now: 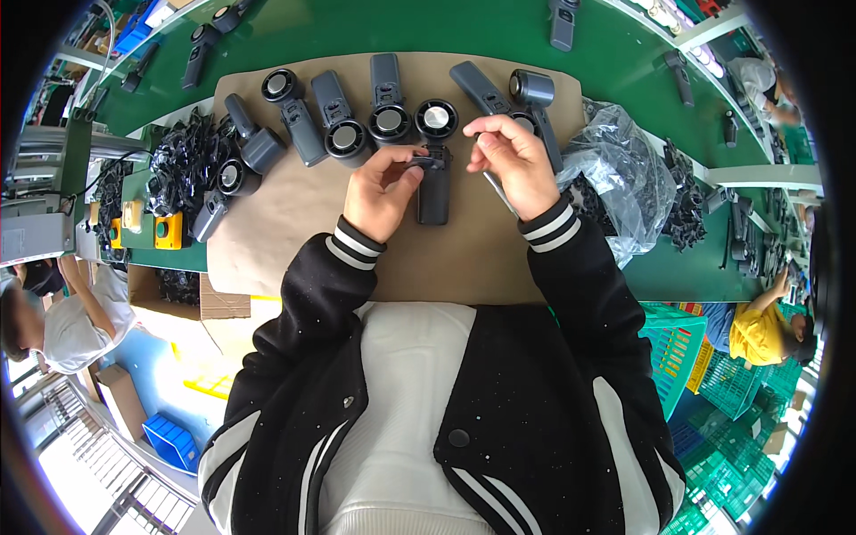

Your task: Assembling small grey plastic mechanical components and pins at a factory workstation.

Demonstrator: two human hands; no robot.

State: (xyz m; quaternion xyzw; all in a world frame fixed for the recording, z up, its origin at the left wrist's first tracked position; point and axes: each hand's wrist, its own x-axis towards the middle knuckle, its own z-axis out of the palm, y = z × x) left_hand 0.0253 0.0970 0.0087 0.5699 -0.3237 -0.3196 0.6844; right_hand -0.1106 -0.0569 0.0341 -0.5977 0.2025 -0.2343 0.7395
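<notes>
In front of me a dark grey handheld fan (pixel 434 198) lies on brown paper, its round head with a silvery disc pointing away. My left hand (pixel 378 191) is closed, thumb and fingers pinching a small black piece (pixel 426 163) over the top of that fan's handle. To the right, my right hand (pixel 517 163) is raised with curled fingers beside the fan, apart from it. A slim grey rod (pixel 499 193) sticks out below its fingers; its kind is unclear. More grey fans, such as one nearby (pixel 346 134), lie in an arc beyond my hands.
Brown paper (pixel 294 241) covers part of the green table (pixel 357 36). Black tangled parts (pixel 183 165) are heaped at left, near a yellow button box (pixel 168 230). A clear plastic bag (pixel 624 178) lies at right. Other people sit on both sides; a green crate (pixel 670 348) stands right.
</notes>
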